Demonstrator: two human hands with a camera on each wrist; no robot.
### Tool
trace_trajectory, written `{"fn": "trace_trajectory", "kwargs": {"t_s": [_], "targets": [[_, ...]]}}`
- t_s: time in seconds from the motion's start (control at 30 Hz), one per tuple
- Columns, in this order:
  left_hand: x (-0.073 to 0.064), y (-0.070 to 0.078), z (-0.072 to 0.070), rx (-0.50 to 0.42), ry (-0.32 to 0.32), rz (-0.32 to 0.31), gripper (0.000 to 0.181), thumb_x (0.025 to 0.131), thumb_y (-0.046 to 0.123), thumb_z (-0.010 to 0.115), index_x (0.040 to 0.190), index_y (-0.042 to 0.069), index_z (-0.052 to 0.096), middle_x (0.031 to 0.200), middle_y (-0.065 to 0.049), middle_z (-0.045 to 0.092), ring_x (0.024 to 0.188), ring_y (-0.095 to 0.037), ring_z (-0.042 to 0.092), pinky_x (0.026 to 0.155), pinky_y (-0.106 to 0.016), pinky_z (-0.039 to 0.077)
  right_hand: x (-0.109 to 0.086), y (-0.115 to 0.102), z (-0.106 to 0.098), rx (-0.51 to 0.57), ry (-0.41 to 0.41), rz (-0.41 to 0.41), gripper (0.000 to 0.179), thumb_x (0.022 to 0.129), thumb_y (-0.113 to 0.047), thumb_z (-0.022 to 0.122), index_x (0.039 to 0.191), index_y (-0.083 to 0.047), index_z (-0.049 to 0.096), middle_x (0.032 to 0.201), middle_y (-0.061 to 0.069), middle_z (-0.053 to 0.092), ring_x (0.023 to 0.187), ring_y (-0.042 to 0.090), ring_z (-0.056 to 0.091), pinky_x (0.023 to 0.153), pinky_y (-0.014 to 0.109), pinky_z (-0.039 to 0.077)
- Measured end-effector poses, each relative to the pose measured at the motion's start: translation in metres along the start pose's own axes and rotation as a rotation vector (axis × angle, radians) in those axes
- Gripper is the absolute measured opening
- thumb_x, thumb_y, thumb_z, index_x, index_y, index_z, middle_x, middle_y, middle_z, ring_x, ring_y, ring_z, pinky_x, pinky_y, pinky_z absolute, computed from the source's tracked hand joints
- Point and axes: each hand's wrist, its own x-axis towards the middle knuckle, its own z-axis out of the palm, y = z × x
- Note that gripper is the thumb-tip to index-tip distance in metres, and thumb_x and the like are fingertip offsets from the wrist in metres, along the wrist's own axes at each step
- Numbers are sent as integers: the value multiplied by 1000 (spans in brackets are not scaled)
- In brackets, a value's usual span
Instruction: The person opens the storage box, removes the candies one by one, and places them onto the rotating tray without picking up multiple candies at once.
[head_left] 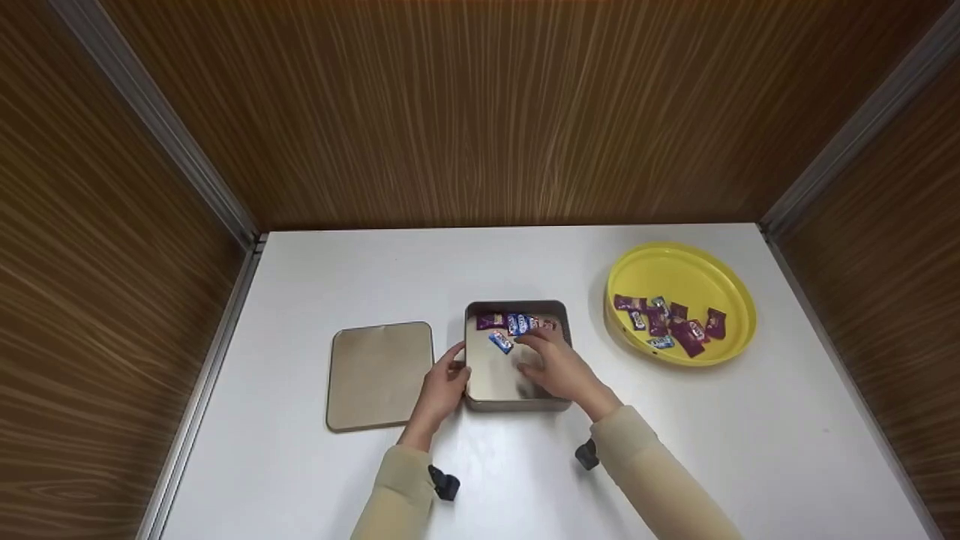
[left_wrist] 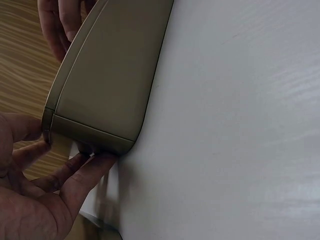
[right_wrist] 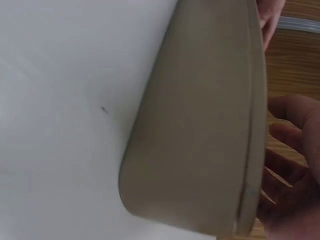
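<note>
A rectangular metal tin stands uncovered on the white table. Along its far inner wall lie wrapped candies in a row: a purple one, blue ones and some reddish ones partly hidden by fingers. Another blue candy lies at a slant nearer the tin's middle. My left hand holds the tin at its left side, thumb near the rim and fingers against the outer wall. Over the tin's right half hovers my right hand, thumb and forefinger apart; no candy shows between them.
The tin's flat lid lies left of the tin. A round yellow tray at the right bears several purple, blue and red wrapped candies. Wood-grain panels enclose the table at back and sides.
</note>
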Motion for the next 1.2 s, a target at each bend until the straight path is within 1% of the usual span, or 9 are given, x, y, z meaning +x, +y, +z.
{"fn": "trace_trajectory", "kwargs": {"t_s": [0.13,0.27,0.4,0.5,0.63,0.77,0.97,1.13,1.2], "targets": [[0,0,-1,3,-12,-2,50,100,9,52,149,9,42,119,-17,59,112,-30,59,84,-37,52,3,-4,9,-5,-32,-40,40,87,-12,74,124,-2,64,123,13,60,114,31,57,100,43,44],[1,-1,0,2,-14,-5,50,100,9,52,149,9,42,119,-17,59,111,-30,59,83,-37,52,6,-7,18,-7,-66,-61,41,87,-10,72,126,1,62,126,18,59,116,34,57,102,44,43],[1,0,0,-3,-13,-6,50,100,9,52,148,9,43,118,-17,60,110,-29,60,83,-37,52,9,-9,24,-25,-125,-39,48,89,-13,71,133,-1,58,138,23,51,125,39,49,107,48,38],[1,0,0,-6,-17,-10,50,100,9,52,148,9,43,119,-17,59,110,-30,60,84,-37,52,12,-11,28,-42,-161,-31,53,89,-14,71,138,-2,55,145,23,44,130,41,43,108,51,35],[0,-1,0,-8,-24,-14,50,100,10,52,149,9,42,122,-20,58,113,-32,59,85,-38,52,14,-14,30,-52,-190,-29,56,89,-14,71,141,-3,52,149,23,38,133,43,39,109,51,33],[0,-1,-1,-3,-24,-7,50,100,9,52,149,9,42,122,-20,59,113,-32,59,86,-39,52,15,-15,31,-51,-206,-21,58,90,-16,71,143,-4,50,151,21,36,136,42,35,110,51,31],[0,-1,-1,5,-17,-4,49,100,10,52,148,9,43,119,-17,60,111,-29,60,84,-37,52,14,-15,32,-55,-218,7,57,89,-18,70,141,-3,51,148,20,41,134,40,39,109,48,33],[1,-1,0,-12,-17,-2,50,100,8,52,148,9,42,117,-16,59,103,-25,61,75,-33,54,13,-15,30,-55,-200,18,54,89,-15,70,139,-3,53,137,18,50,125,36,48,106,47,39],[1,-1,0,-23,-19,-10,49,100,8,52,149,9,42,117,-16,59,102,-24,61,74,-32,54,12,-14,29,-57,-192,17,54,89,-14,70,139,-3,54,133,17,51,121,35,50,104,46,40]]}}
